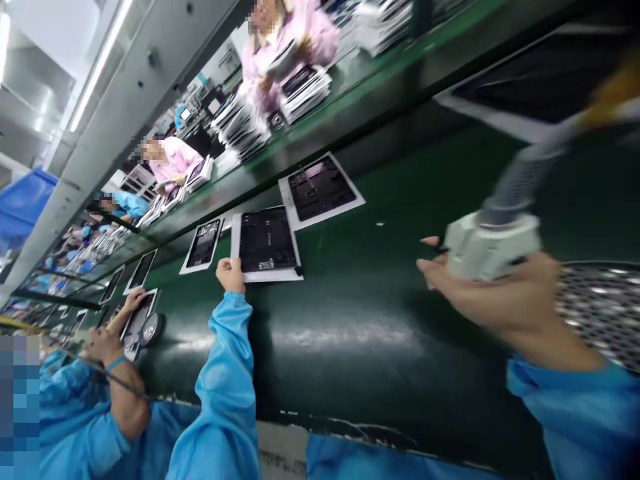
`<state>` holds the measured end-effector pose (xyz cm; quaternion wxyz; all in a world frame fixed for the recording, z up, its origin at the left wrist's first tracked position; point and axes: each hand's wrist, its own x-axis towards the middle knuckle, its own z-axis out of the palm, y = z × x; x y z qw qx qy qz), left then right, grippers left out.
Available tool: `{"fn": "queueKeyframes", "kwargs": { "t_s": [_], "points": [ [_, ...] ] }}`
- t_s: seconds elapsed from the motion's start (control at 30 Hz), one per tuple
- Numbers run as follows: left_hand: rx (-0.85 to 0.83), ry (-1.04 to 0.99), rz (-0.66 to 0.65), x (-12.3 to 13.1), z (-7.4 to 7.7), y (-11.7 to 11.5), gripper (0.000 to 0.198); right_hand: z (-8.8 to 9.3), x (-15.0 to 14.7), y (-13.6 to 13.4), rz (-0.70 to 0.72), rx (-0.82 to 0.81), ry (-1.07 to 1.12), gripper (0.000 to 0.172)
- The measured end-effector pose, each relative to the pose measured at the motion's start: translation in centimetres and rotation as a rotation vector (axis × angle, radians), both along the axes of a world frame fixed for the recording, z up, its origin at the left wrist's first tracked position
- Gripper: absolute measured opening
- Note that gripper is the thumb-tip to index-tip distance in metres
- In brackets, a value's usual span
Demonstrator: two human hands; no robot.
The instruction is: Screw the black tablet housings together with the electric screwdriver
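Observation:
My left hand (231, 275) pinches the lower left edge of a white sheet, on which a black panel (267, 240) lies with small silvery marks and parts. A second black panel (320, 190) on a white backing lies just behind it and to the right. My right hand (505, 307) is wrapped round a pale grey-green handheld tool (493, 247), raised above the right side of the green belt. From the tool's top a grey ribbed piece (525, 167) runs up to a blurred yellow part. The tool's working end cannot be made out.
The green belt (350, 373) carries more panels, including one at left (203, 245) and a blurred one at upper right (540, 80). A perforated metal surface (600, 307) lies by my right wrist. A co-worker's hands (107, 333) work at left, near a round dish (151, 329).

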<state>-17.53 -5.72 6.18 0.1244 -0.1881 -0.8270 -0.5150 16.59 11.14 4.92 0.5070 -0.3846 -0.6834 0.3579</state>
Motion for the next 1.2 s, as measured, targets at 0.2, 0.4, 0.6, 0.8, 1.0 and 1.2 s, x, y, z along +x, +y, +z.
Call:
{"fn": "queueKeyframes", "kwargs": {
  "t_s": [0.2, 0.4, 0.6, 0.8, 1.0, 1.2],
  "points": [
    [-0.148, 0.117, -0.084, -5.5, 1.8, 4.1, 0.038, 0.1, -1.2, 0.6, 0.026, -0.009, -0.03, 0.013],
    [-0.379, 0.221, -0.141, -8.5, 2.8, 4.4, 0.035, 1.8, -1.1, 0.1, 0.109, -0.044, 0.027, 0.009],
    [-0.686, 0.334, -0.278, -6.6, 2.0, 6.2, 0.022, 1.6, -1.3, -0.1, 0.024, 0.037, -0.025, 0.007],
    [-0.972, 0.475, -0.651, 0.6, -0.1, 12.2, 0.019, 1.5, -1.4, -0.2, 0.026, 0.133, -0.015, 0.011],
    [-1.109, 0.573, -0.708, 2.9, 0.2, 17.5, 0.029, 1.3, -1.6, -0.5, 0.201, 0.117, 0.098, 0.017],
    [-1.156, 0.637, -0.699, 1.7, 1.0, 19.0, 0.029, 0.7, -2.4, -0.4, 0.152, 0.074, 0.075, 0.015]
  ]
}}
